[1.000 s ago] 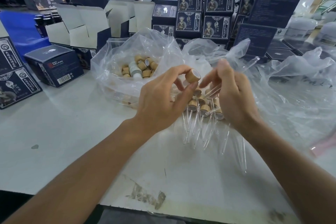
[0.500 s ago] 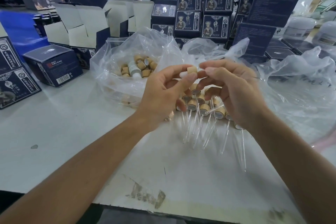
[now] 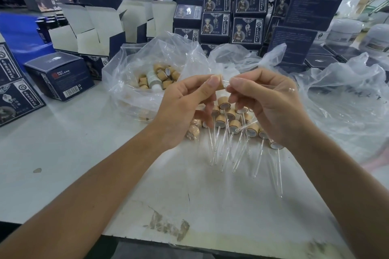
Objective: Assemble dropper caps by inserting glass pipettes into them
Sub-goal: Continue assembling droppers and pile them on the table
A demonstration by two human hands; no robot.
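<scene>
Left hand (image 3: 181,109) pinches a bamboo-coloured dropper cap (image 3: 220,82) between thumb and forefinger; right hand (image 3: 267,107) pinches a glass pipette (image 3: 226,81) whose end meets the cap's open face, between the two hands. Assembled droppers (image 3: 231,130) lie on the table (image 3: 84,153) directly below both hands. Bag of loose caps (image 3: 160,75) sits beyond the left hand.

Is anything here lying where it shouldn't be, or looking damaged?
One thing stands out: a white bottle lies among the loose wooden caps in the plastic bag, the only one of its kind there. The table has a scuffed, peeling patch near its front edge. The finished droppers look unbroken.
</scene>
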